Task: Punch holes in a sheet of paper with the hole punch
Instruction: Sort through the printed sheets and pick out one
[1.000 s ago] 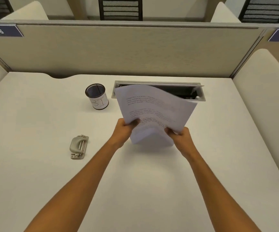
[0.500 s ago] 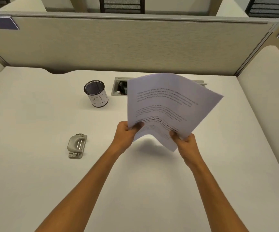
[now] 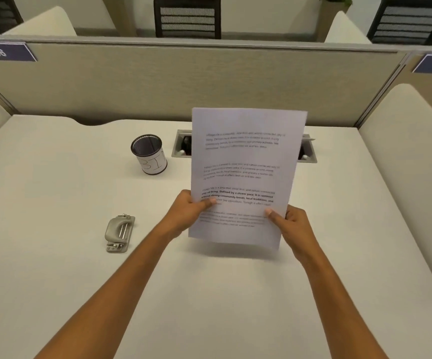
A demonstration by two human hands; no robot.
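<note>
1. At the left, the hole punch (image 3: pixel 119 233) lies flat on the white counter (image 3: pixel 54 281), untouched and well apart from both hands. It looks like grey metal, so I think it is stiff and rather heavy for its size; one should press it from above on its handle.
2. Behind it, toward the partition, stands a black mesh cup (image 3: pixel 149 154) with a white label.
3. The left hand (image 3: pixel 187 212) pinches the left edge of the sheet of paper (image 3: pixel 246 174), thumb on the printed side, the other fingers behind it.
4. The sheet is held up above the counter, nearly upright, printed side to the person. It is thin and light and will bend easily, so holding it by the two side edges near the bottom keeps it flat.
5. The right hand (image 3: pixel 291 224) grips the right edge in the same way, thumb in front.
</note>
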